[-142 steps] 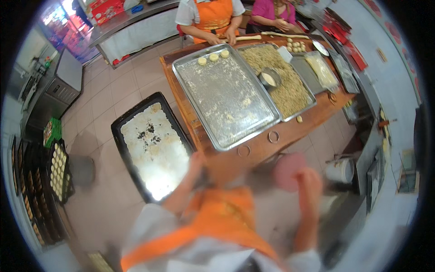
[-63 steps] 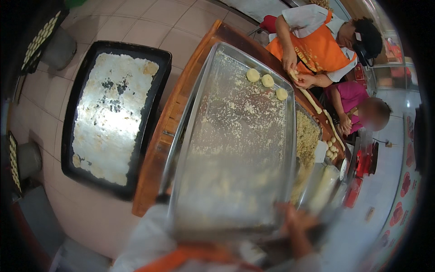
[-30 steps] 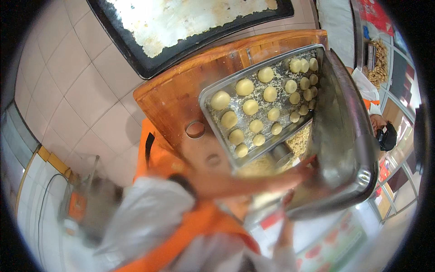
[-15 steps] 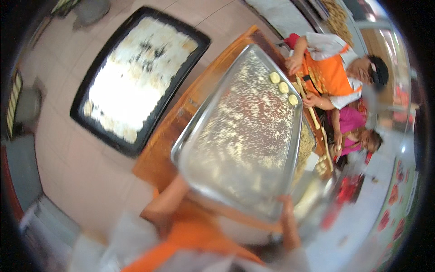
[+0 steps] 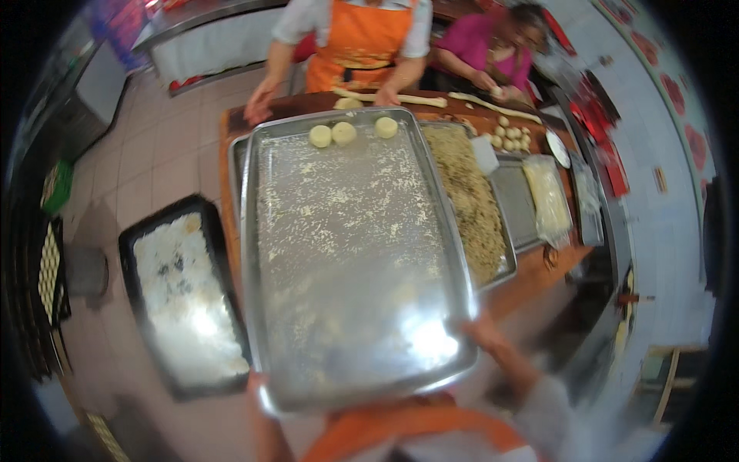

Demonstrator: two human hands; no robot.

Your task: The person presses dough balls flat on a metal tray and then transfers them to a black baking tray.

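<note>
A large metal tray [image 5: 346, 308] dusted with pale flour stretches out before me. My left hand [image 5: 258, 389] grips its near left corner and my right hand [image 5: 481, 329] its near right side; the fingers under the rim are partly hidden. Three round dough pieces rest at the tray's far end: two touching dough balls [image 5: 331, 135] and a separate dough ball [image 5: 386, 127]. Under its left side, the edge of another metal tray [image 5: 236, 165] shows on the wooden table [image 5: 531, 277].
Across the table, a co-worker in an orange apron [image 5: 362, 38] stands by dough ropes [image 5: 408, 98]; another person in pink [image 5: 469, 46] handles dough. A tray of brown crumbly filling [image 5: 466, 200], small dough balls [image 5: 509, 137] and a plastic bag [image 5: 548, 200] lie right. A black-rimmed pan [image 5: 185, 300] sits lower left.
My view has turned and levelled, so the tray now points straight ahead. One dough ball now lies apart from the other two. The orange-aproned co-worker's hands have spread apart.
</note>
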